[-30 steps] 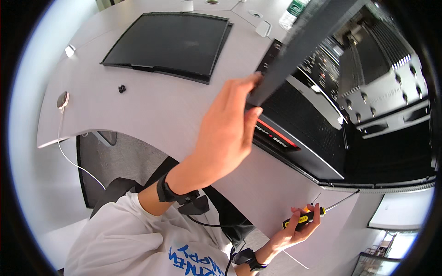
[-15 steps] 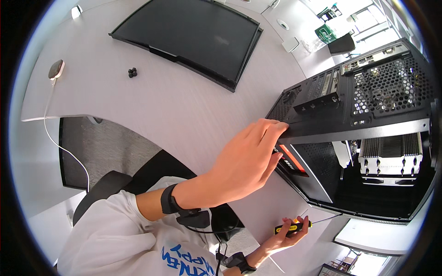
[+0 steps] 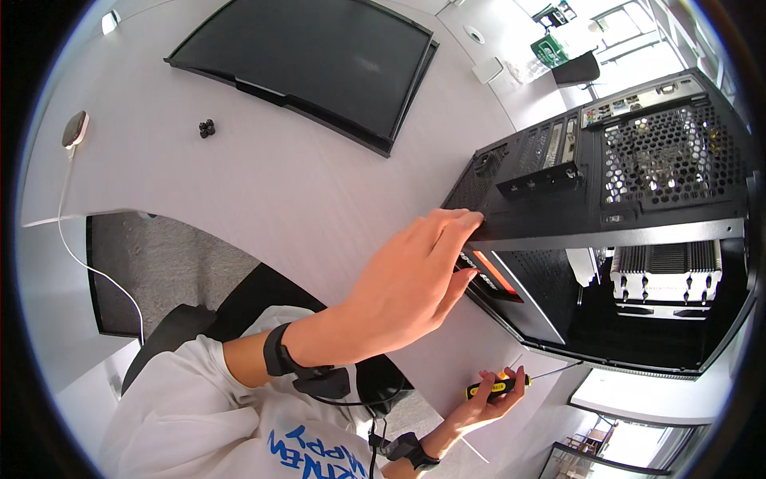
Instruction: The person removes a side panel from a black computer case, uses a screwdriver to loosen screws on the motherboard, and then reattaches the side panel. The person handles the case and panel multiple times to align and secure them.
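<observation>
A black computer case lies on the table at the right. Its perforated rear faces up and one side is open, showing a silver finned CPU cooler and a power supply with a red-orange stripe. My left hand grips the case's near left corner, fingers over the top edge and thumb against the side. Lower down, my right hand holds a yellow-and-black screwdriver by its handle. The screwdriver's shaft points right, below the case's lower edge and apart from my left hand.
Black side panels lie flat at the far side of the table. Several small black screws sit in a cluster left of them. A round device on a white cable rests near the table's left edge. A green-labelled bottle stands beyond the case.
The whole scene has shifted slightly left in view as my head turned. Both hands keep their holds, on the case corner and on the screwdriver.
</observation>
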A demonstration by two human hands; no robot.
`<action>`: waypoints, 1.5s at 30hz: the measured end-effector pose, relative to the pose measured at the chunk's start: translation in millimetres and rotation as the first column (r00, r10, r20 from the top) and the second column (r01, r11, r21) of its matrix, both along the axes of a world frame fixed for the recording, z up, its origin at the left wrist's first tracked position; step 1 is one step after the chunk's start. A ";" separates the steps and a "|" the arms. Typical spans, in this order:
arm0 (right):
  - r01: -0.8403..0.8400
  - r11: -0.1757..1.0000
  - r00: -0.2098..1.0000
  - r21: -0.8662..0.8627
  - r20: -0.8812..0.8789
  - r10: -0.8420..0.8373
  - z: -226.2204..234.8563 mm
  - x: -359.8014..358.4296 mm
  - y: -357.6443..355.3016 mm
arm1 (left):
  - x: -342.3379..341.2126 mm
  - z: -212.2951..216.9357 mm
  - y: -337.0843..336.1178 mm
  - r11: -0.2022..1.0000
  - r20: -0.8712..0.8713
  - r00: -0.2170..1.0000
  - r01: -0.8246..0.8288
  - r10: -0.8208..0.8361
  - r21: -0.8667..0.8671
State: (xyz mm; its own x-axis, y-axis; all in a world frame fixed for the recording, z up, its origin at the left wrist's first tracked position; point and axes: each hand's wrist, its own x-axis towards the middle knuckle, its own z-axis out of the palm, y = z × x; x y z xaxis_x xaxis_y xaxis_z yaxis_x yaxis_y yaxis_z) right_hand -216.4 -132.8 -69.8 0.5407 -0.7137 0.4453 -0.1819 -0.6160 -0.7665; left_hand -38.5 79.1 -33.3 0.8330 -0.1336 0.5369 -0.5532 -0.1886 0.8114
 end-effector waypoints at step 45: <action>-0.177 0.975 0.979 0.137 0.127 0.160 -13.8 -12.0 -26.5 | 12.6 -21.6 -18.3 0.992 -0.301 0.952 0.091 -0.061 0.086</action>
